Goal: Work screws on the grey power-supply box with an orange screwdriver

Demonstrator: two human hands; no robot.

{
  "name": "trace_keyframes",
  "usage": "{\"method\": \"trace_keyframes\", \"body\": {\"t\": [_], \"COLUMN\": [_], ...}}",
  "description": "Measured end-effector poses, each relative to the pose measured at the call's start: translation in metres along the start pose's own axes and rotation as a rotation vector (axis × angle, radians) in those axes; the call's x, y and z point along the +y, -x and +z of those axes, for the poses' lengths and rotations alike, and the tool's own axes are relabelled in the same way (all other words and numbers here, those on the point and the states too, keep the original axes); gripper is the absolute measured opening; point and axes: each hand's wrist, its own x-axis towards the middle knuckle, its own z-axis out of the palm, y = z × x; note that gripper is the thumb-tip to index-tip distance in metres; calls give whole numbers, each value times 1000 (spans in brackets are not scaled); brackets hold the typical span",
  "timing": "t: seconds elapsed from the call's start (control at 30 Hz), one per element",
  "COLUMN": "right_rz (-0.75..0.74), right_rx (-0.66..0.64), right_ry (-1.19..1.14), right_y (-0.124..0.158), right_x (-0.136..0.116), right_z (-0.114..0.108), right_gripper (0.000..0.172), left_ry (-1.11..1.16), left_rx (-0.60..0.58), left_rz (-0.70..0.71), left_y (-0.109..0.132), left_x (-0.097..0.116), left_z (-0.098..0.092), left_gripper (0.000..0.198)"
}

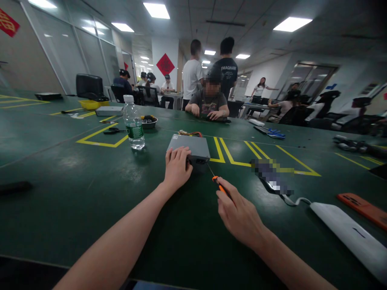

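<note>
A grey metal computer power supply unit [193, 146] lies on the green table, its coloured cables bunched at the far side and a socket on its near face. My left hand [178, 167] grips its near left part, fingers over the top and thumb by the front face. In my right hand [237, 207] is a screwdriver [215, 179] with an orange and black handle. Its thin shaft points up and left to the near right corner of the unit. Whether the tip touches the unit or a screw, I cannot tell.
A water bottle [134, 125] stands left of the unit, a metal bowl [149, 122] behind it. On the right lie a pixelated phone [272, 177], a white power bank [347, 229] and an orange phone case [361, 207]. Across the table [90, 225] sits a person [208, 102].
</note>
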Motion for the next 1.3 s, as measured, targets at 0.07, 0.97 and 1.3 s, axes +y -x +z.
{"method": "trace_keyframes", "body": {"t": [0.07,0.97,1.3], "right_rz": [-32,-96,-7], "right_rx": [40,74,95], "right_ry": [58,51,52], "right_y": [4,-6,-8], "right_x": [3,-9,-10], "right_z": [1,5,3], "right_gripper": [17,34,16], "left_ry": [-6,-1,-11], "left_rx": [-3,14,12], "left_rz": [-3,13,8], "left_y": [0,0,0], "left_x": [0,0,-1], "left_z": [0,0,1], "left_gripper": [32,34,33]}}
